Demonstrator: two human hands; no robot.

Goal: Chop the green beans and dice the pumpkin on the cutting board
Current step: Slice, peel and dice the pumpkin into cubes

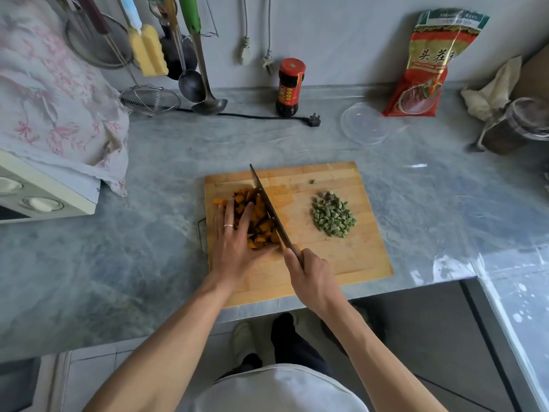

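The right hand [309, 273] grips the knife [269, 209] handle; the left hand [234, 233] lies flat, fingers straight, against the diced pumpkin [255, 215] on the cutting board [341, 257]. Best to curl those fingertips back from the blade. The chopped green beans [332, 215] sit well right. Farther off on the worktop [148, 263], a sauce jar [290, 86] and clear lid [365, 123] obstruct nothing.

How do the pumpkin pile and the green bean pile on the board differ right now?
The pumpkin pieces are orange chunks; the green bean pieces are smaller and green. The pumpkin is hemmed between the left hand and the knife; the beans lie untouched. Both sit cut on the cutting board.
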